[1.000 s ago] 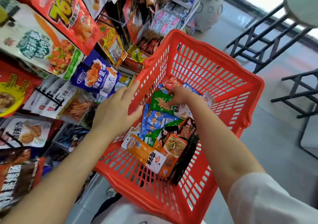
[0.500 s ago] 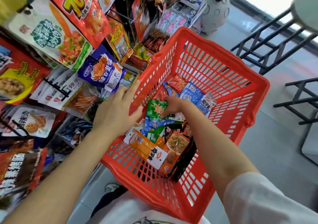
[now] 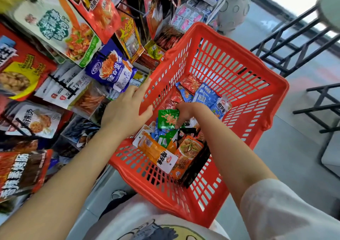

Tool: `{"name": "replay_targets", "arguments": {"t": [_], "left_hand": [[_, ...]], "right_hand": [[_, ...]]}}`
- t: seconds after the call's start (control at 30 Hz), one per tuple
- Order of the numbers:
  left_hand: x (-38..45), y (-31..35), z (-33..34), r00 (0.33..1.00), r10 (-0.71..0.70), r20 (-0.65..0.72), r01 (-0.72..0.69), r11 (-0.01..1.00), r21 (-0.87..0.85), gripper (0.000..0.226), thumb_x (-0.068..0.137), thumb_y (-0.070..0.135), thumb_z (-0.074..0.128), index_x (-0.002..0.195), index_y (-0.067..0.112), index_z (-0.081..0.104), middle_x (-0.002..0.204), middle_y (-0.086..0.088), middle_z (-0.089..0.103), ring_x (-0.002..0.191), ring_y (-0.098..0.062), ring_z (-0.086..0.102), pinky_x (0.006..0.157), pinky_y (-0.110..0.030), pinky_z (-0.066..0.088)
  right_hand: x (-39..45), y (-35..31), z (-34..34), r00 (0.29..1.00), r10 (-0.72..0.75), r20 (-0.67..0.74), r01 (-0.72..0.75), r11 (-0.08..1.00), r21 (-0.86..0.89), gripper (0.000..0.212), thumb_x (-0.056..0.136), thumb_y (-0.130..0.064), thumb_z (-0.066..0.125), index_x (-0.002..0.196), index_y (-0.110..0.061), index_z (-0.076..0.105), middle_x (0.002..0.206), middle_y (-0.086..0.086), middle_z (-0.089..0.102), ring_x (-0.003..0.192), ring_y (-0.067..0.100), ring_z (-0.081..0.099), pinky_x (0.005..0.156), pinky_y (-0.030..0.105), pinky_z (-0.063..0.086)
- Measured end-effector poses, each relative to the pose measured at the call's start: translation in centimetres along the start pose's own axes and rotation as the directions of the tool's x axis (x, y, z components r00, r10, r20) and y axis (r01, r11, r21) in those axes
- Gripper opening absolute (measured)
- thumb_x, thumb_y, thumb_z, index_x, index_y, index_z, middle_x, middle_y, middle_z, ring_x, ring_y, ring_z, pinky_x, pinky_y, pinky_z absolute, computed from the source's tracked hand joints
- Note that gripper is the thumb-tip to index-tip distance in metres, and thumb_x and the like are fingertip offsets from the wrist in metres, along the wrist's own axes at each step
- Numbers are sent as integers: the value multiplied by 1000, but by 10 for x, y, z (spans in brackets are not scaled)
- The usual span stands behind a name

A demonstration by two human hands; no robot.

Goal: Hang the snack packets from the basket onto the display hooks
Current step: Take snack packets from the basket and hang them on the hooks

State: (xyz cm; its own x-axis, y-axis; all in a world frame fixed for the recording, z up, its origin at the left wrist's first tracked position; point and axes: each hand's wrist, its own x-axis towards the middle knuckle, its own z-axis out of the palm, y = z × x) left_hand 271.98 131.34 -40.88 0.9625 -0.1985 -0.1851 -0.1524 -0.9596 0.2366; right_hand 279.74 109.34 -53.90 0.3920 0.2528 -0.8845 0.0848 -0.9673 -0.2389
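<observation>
A red plastic basket (image 3: pixel 239 70) sits in front of me with several snack packets in its bottom. My right hand (image 3: pixel 185 110) is inside it and pinches a small green packet (image 3: pixel 168 119), raised a little above the pile. My left hand (image 3: pixel 125 110) grips the basket's left rim, thumb inside, fingers outside. An orange packet (image 3: pixel 158 152) and an orange-brown packet (image 3: pixel 187 155) lie at the near side, blue packets (image 3: pixel 206 96) at the far side. The display rack (image 3: pixel 60 85) with black hooks stands to the left, hung with packets.
A blue-and-white packet (image 3: pixel 112 68) hangs just beyond my left hand. A white round vase (image 3: pixel 233 9) stands on the floor past the basket. Black metal stool frames (image 3: pixel 294 42) stand at the right, on grey floor.
My right hand has drawn back toward me and lifted the green packet off the pile. The left hand stays on the rim. The view has shifted slightly.
</observation>
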Motion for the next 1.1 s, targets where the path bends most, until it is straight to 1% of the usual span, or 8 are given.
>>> {"name": "replay_targets", "arguments": {"t": [0.27,0.43,0.57,0.67,0.73,0.83,0.97,1.1], "left_hand": [[1,-3,3,1000,-4,-10,4,1000,-17,74,101,49,45,162,32,7,133,-4,49,104,-23,59,55,-29,36],[0,-2,1,1000,-11,-5,10,1000,-22,73,101,49,45,162,34,7,132,-3,49,104,-24,59,57,-30,37],[1,-2,-2,1000,-13,2,13,999,-35,72,101,49,45,161,36,7,133,-3,48,103,-24,59,53,-30,36],[2,-2,-3,1000,-20,22,22,995,-95,70,101,51,45,160,39,9,137,0,48,105,-22,60,50,-26,33],[3,-2,-8,997,-43,68,57,977,-207,72,97,59,46,160,40,16,141,1,47,113,-20,57,60,-28,42],[1,5,-23,1000,-21,23,28,926,-376,93,77,79,41,152,25,42,147,-2,43,135,-19,36,109,-41,35],[-4,37,-48,998,3,-58,-40,762,-646,57,85,55,73,135,33,54,129,19,54,116,9,47,100,-12,33],[0,62,-47,926,33,375,351,286,-892,49,77,41,78,122,41,59,121,21,63,117,-5,59,100,-33,43]], "right_hand": [[-8,-8,2,998,9,55,-7,999,-40,108,80,-48,81,160,-11,19,166,11,21,150,35,25,118,52,31],[-31,-6,-1,1000,-22,-6,23,966,257,103,82,-33,83,160,-13,19,166,11,21,150,35,25,118,52,30],[-71,3,-15,988,-15,-152,112,751,651,88,86,-20,80,156,-9,28,162,10,29,148,34,29,119,50,29],[-90,11,-23,960,-47,-274,249,585,772,37,86,-20,79,119,-19,62,120,-3,65,126,28,55,106,49,41],[-101,14,-26,926,-51,-374,351,481,803,31,83,-23,82,109,-22,66,109,-5,71,113,20,64,99,46,46],[-128,9,-28,861,-38,-507,495,290,819,26,84,-12,79,106,-20,68,100,-8,75,93,7,70,85,28,50],[-161,-4,-23,776,-11,-631,630,85,772,21,86,-11,75,106,-14,70,103,-1,75,91,9,71,83,26,53],[-174,-26,-13,804,23,-595,580,-255,774,37,82,-20,73,117,-8,69,116,11,73,100,23,71,89,39,58]]}}
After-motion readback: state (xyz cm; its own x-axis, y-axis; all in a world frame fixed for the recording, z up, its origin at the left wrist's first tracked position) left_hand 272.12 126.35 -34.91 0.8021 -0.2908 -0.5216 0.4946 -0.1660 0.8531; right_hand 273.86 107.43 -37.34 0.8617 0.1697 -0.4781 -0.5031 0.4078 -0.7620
